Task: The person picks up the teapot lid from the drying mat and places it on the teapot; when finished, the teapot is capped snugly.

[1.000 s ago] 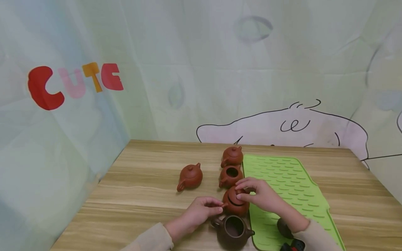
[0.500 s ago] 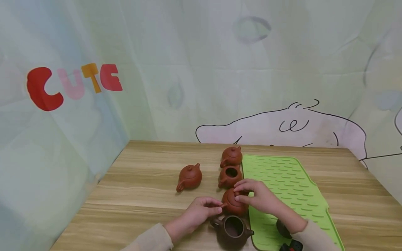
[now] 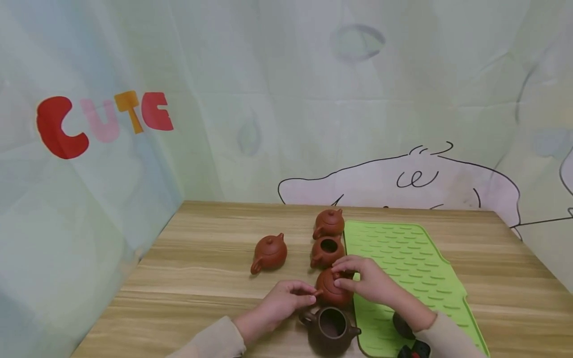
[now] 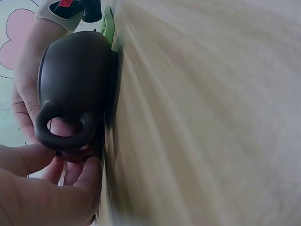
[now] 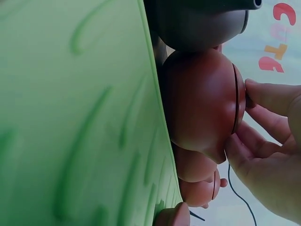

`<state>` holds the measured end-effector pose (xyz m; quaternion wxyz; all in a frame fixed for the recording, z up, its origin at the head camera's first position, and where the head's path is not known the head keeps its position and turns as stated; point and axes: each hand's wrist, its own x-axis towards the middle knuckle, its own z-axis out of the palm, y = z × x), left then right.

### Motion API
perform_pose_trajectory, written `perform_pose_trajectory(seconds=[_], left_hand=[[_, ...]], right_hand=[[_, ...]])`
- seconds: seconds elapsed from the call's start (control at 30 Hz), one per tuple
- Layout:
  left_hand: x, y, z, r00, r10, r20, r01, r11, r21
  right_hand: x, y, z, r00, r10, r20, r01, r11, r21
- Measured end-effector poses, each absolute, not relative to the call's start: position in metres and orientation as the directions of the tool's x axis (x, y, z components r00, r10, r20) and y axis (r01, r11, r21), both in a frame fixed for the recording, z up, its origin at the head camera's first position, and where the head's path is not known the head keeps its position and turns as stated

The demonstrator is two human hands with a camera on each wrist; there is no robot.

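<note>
A reddish-brown clay teapot (image 3: 335,297) stands in the middle of a row on the wooden table. My left hand (image 3: 283,302) pinches its handle between thumb and fingers. At the top, my right hand (image 3: 371,282) pinches the knob of its lid (image 5: 240,96), which sits on the opening with a thin dark seam around it. Just in front is a dark brown teapot (image 3: 323,343) without a lid. In the left wrist view that dark teapot (image 4: 75,75) covers most of the reddish one.
Behind stand a lidless red teapot (image 3: 323,254) and a lidded one (image 3: 330,226); another lidded teapot (image 3: 270,252) is to the left. A green ridged mat (image 3: 403,253) lies right of the row. A dark rounded piece (image 3: 401,325) on it is partly hidden by my right arm.
The lid under my right hand has gone from tilted, with a wide dark gap, to lying level on the teapot. My left hand keeps hold of the handle.
</note>
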<state>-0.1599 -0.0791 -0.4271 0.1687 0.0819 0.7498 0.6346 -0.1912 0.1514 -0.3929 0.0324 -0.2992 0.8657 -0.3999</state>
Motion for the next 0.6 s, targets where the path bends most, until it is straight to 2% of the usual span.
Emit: perform_pose_trajectory(seconds=[0.3, 0.6], left_hand=[[-0.167, -0.078, -0.413, -0.925, 0.351, -0.147, -0.069, 0.226, 0.972], [-0.186, -0.072, -0.395, -0.983, 0.185, -0.019, 0.026, 0.235, 0.972]], right_hand=[[-0.194, 0.163, -0.391, -0.821, -0.526, 0.223, -0.496, 0.463, -0.735], [-0.195, 0.192, -0.378, -0.843, -0.505, 0.186, -0.451, 0.475, -0.756]])
